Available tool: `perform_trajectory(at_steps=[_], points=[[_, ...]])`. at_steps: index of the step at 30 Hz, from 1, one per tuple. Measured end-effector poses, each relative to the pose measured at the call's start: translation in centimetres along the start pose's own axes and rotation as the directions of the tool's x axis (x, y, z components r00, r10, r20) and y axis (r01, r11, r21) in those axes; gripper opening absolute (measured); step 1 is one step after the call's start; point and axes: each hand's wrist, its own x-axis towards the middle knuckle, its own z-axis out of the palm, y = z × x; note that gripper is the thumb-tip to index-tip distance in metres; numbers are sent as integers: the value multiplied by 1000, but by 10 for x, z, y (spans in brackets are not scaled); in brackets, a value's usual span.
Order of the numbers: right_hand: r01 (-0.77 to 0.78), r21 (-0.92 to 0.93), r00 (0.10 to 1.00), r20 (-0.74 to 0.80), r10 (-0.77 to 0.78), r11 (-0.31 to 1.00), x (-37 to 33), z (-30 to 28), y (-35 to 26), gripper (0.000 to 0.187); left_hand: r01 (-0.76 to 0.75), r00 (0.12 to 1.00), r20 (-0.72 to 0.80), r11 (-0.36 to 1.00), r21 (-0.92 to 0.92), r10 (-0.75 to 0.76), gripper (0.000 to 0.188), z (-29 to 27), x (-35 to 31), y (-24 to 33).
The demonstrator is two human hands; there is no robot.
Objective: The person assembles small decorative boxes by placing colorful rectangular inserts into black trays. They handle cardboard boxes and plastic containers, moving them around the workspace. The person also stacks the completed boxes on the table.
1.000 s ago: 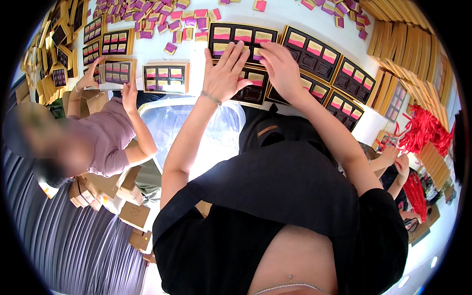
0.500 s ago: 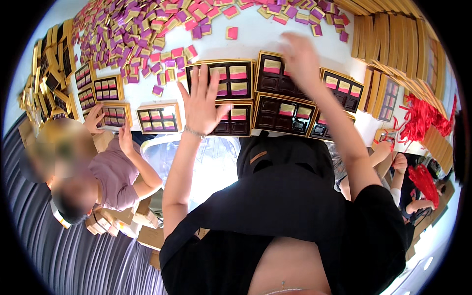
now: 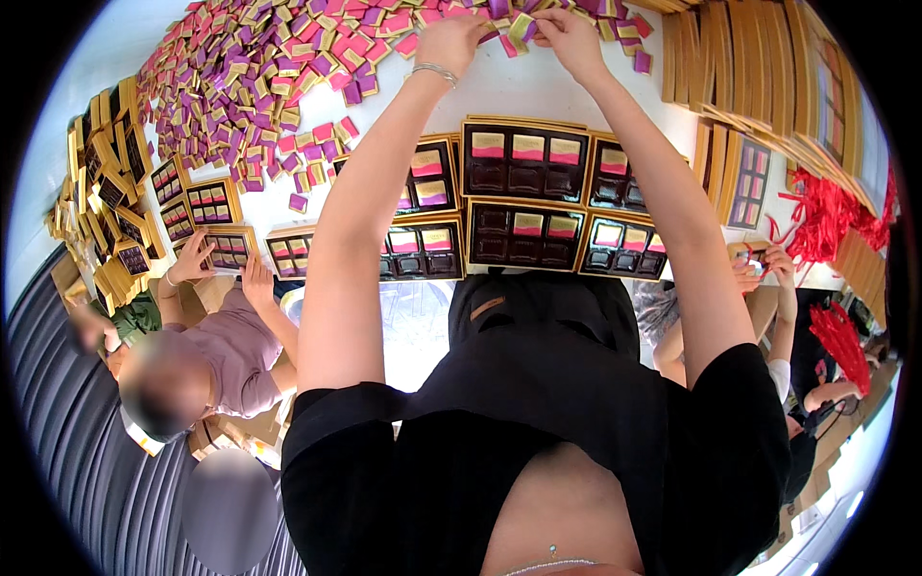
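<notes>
Both my arms reach to the far side of the white table, over a heap of small flat wrapped squares (image 3: 259, 96), gold with pink or purple. At the heap's near edge, my left hand (image 3: 453, 46) has its fingers drawn together; what they hold is hard to make out. My right hand (image 3: 573, 46) pinches a gold-and-purple wrapped square (image 3: 521, 31) by its edge. Nearer me, between my forearms, lies a dark compartmented box (image 3: 525, 163) with pink-and-gold squares along its far row. Below it, another box (image 3: 525, 235) holds two squares; my forearms partly cover the boxes beside them.
Stacked gold-edged boxes (image 3: 740, 58) line the right, near red ribbons (image 3: 831, 221). More boxes (image 3: 115, 182) pile up at the far left. A co-worker's hands (image 3: 221, 269) rest on a filled box at left; another person's hands (image 3: 764, 267) work at right.
Both my hands have moved from above the boxes to the heap's near edge. My right hand has taken hold of a wrapped square. The boxes appear slightly further left in view.
</notes>
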Motion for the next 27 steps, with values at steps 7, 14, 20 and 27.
perform_trajectory(at_steps=[7,14,20,27], points=[[-355,432,918,329,222,829,-96,-27,-72,42,373,921,338,685,-626,-193,26,-65,-74,45],[-298,382,929,-97,358,875,-216,13,-69,10,44,967,256,984,-172,2,16,-78,-147,103],[26,-427,997,-57,-56,904,-249,17,-79,19,-10,999,-30,999,40,12,23,-69,-176,123],[551,-665,835,444,-326,505,-264,6,-70,60,-103,974,224,951,293,36,70,-62,-220,149]])
